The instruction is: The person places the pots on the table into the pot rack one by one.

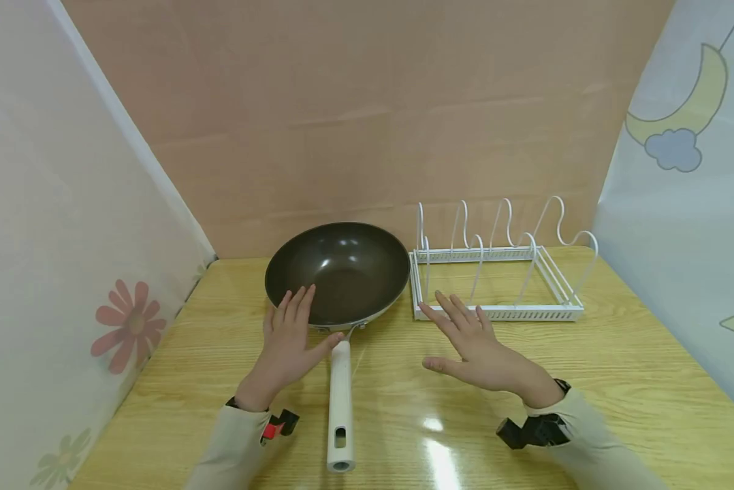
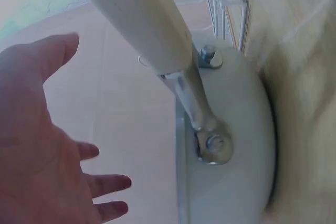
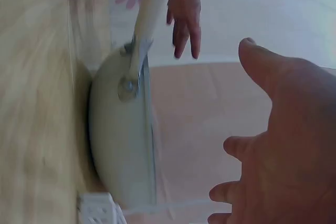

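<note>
Resting mouth up on the counter (image 1: 220, 320): a deep round pan (image 1: 348, 272), dark and glossy inside, pale outside. Joined to the near wall by a bolted metal bracket (image 2: 212, 140): a cream handle (image 1: 340, 395), slotted near the end, pointing to the near side, tilted slightly upward. Standing just right of the pan: a white rack (image 1: 526, 313), rectangular and slatted at the base, with two rows of curved wire uprights.

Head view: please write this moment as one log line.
left hand: holds nothing, near pan; right hand: holds nothing; pan: on table, left of white rack
</note>
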Available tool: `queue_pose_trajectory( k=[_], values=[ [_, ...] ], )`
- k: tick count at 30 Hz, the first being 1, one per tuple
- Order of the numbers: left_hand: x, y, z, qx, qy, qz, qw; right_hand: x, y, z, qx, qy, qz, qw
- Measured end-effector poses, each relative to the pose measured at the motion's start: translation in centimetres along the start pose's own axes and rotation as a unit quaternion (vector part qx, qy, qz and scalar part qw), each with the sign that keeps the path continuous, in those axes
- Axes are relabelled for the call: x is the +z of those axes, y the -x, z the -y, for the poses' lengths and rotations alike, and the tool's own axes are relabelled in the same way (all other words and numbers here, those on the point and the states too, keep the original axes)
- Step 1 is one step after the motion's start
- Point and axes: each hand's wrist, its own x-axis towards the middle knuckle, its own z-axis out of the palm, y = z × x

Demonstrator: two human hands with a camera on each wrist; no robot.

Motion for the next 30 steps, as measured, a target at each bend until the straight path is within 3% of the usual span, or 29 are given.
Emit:
queue_pose_trajectory(
  k=[3,6,8,11,13,18,23,25,27,30],
  values=[
    [-0.1,0.4,0.3,-0.026,0.073,0.011,0.9969,0.8,-0.1,0.6,-0.013,-0.061,0.018,0.998],
    [-0.4,0.7,0.9,-0.055,0.178,0.03,0.982,1.7,-0.3,1.0,-0.019,-0.127,0.044,0.991],
    [-0.8,0.9,1.3,-0.073,0.251,0.057,0.9634,2.3,-0.4,1.3,-0.021,-0.175,0.071,0.982],
    [-1.2,0.9,2.2,-0.102,0.337,0.112,0.9293,3.2,-0.7,1.7,-0.02,-0.231,0.119,0.965],
    [-1.2,0.9,2.7,-0.115,0.361,0.154,0.9125,3.8,-0.7,2.0,-0.016,-0.266,0.15,0.952],
    [-0.6,0.7,4.0,-0.132,0.394,0.227,0.8807,5.4,-0.8,2.9,0.0,-0.328,0.206,0.922],
    [0.5,0.6,4.8,-0.13,0.453,0.269,0.8396,7.0,-0.8,4.1,0.025,-0.397,0.245,0.884],
    [1.2,0.5,5.1,-0.125,0.49,0.283,0.8152,7.7,-0.9,4.5,0.028,-0.433,0.252,0.865],
    [2.2,0.3,5.3,-0.12,0.535,0.293,0.7833,8.5,-1.1,5.0,0.023,-0.488,0.257,0.834],
    [3.7,0.0,5.1,-0.119,0.617,0.31,0.7132,9.7,-1.5,5.9,0.03,-0.598,0.263,0.757]
  ],
)
